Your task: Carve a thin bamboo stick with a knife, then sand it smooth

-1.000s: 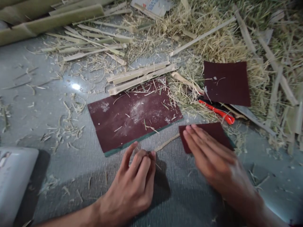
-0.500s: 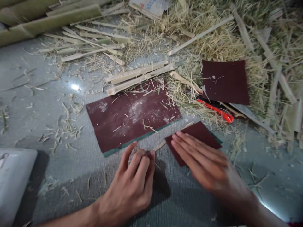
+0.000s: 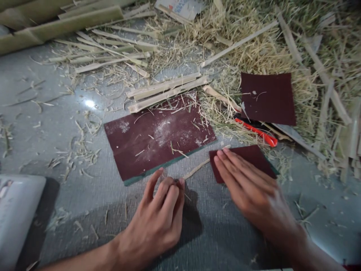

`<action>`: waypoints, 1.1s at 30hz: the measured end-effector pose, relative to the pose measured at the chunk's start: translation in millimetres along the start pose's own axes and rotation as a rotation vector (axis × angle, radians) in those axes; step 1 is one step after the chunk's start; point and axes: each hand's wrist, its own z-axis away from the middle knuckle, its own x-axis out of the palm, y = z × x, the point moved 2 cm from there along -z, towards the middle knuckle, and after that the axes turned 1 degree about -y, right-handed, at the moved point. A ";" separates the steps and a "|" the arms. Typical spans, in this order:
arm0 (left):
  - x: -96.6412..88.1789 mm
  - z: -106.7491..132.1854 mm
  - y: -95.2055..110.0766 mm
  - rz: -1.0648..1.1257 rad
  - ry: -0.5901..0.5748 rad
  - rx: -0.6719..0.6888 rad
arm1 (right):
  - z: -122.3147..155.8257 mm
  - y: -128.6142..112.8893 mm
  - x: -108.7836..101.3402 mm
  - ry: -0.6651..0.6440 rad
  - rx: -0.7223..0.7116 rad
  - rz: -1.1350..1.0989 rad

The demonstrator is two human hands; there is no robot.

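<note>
My left hand (image 3: 162, 210) pinches the near end of a thin bamboo stick (image 3: 196, 168) between thumb and fingers, low over the floor. The stick slants up to the right and runs beneath a small folded piece of maroon sandpaper (image 3: 255, 158) with a green back. On top of that piece my right hand (image 3: 251, 188) lies flat, its fingers stretched out and side by side; its thumb is hidden. Just beyond my left hand is a larger sandpaper sheet (image 3: 141, 146), strewn with pale dust and shavings.
Split bamboo strips (image 3: 169, 90) lie across the larger sheet's far edge. A third sandpaper square (image 3: 267, 98) rests on the shavings heap (image 3: 254, 49), near a red-handled tool (image 3: 258, 131). Thick bamboo pieces (image 3: 62, 28) lie back left. A white object (image 3: 21, 214) stands at left.
My right hand and the small sandpaper have slid right and slightly away along the stick, baring more of it. My left hand keeps its pinch in nearly the same place.
</note>
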 end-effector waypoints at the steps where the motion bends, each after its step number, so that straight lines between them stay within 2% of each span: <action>1: -0.1 -0.2 -0.2 -0.003 0.005 -0.003 | -0.2 0.1 -0.4 -0.003 -0.036 -0.004; 3: -0.1 -0.6 -0.5 0.000 0.009 -0.007 | 0.3 2.9 -1.1 0.010 -0.047 -0.051; 6: 0.0 -1.0 -0.6 0.005 0.011 -0.006 | 2.8 10.9 -0.2 0.037 0.079 -0.042; 8: 0.3 -1.2 -0.5 0.002 0.004 0.000 | 2.8 9.3 1.2 0.039 0.099 0.016; 12: 0.6 -1.5 -0.1 0.006 0.003 0.007 | -4.5 -15.9 2.2 0.048 -0.099 -0.114; 15: -0.1 -2.1 0.4 -0.005 0.015 0.003 | -7.3 -23.7 1.4 0.045 -0.149 -0.216; 20: -1.3 -1.9 0.6 -0.007 0.004 0.013 | -0.9 -0.9 0.0 0.026 0.062 -0.088; 21: -1.4 -1.6 0.5 -0.008 0.001 0.018 | -0.6 -0.1 -0.2 0.023 0.069 -0.048; 24: -1.3 -1.2 0.3 -0.015 -0.001 0.019 | -4.0 -12.1 -0.3 0.037 -0.067 -0.016; 27: -1.0 -2.1 0.9 -0.002 0.000 0.018 | -7.7 -23.9 0.3 0.069 -0.184 -0.133; 29: -1.2 -3.0 1.3 -0.002 0.001 0.019 | -7.1 -19.7 1.7 0.068 -0.140 -0.144; 33: -3.1 -4.3 -1.1 -0.018 0.000 0.023 | 0.1 5.5 4.5 0.067 0.079 -0.046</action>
